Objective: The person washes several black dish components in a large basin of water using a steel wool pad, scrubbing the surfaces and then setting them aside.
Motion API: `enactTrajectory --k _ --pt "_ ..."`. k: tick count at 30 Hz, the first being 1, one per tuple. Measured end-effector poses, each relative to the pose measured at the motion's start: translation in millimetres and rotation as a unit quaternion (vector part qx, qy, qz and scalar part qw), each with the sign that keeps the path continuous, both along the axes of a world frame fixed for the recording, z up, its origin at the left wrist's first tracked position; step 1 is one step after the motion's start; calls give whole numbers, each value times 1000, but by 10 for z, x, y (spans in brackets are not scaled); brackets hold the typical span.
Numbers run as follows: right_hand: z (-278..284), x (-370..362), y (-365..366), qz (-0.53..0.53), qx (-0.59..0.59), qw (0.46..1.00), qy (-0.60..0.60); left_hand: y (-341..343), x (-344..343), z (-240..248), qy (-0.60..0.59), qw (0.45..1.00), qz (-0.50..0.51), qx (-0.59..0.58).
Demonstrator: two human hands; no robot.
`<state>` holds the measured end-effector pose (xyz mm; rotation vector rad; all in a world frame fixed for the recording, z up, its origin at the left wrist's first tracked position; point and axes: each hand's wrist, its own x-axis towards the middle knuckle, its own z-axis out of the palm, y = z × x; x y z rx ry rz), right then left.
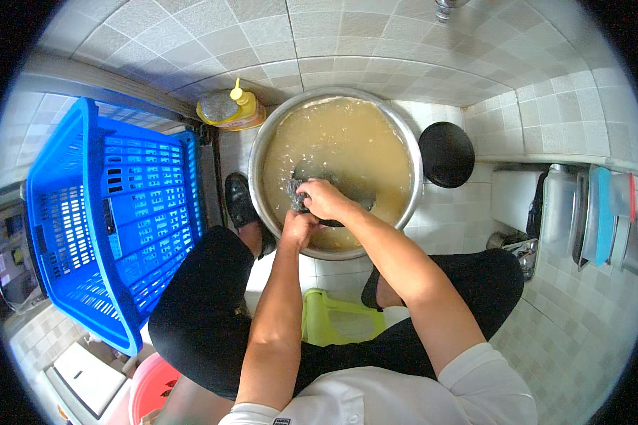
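Observation:
A wide round metal basin (256, 166) stands on the tiled floor in front of me, full of cloudy brown water (333, 134) with suds on it. Over its near part, both hands are closed on a wet dark grey cloth (295, 195). My right hand (325, 200) grips it from above and the right. Just below, my left hand (300, 228) holds the cloth near the basin's rim; its fingers are partly hidden. More dark fabric (363, 201) lies half under the water beside my right wrist. Whether it is the same piece, I cannot tell.
Left of the basin stand a yellow pump bottle (244, 106) and a large blue plastic crate (113, 212). A black round lid or pan (446, 154) sits at its right. A green stool (319, 322) is beneath me, a pink tub (149, 386) at lower left.

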<state>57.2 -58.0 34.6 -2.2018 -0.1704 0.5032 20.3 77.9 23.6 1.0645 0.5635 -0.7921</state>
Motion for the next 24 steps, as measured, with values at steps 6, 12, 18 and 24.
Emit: enactTrajectory --k 6,12,18,24 --pt "124 -378 -87 60 -77 991 91 186 -252 -450 75 974 116 -178" --pt "60 -844 -559 -6 -217 969 116 -9 -230 -199 144 965 104 -194" --pt "195 -708 -344 -73 -205 969 112 86 -241 23 116 973 117 -160" --pt "119 -520 189 -155 -54 986 4 25 -345 80 92 965 121 -212"
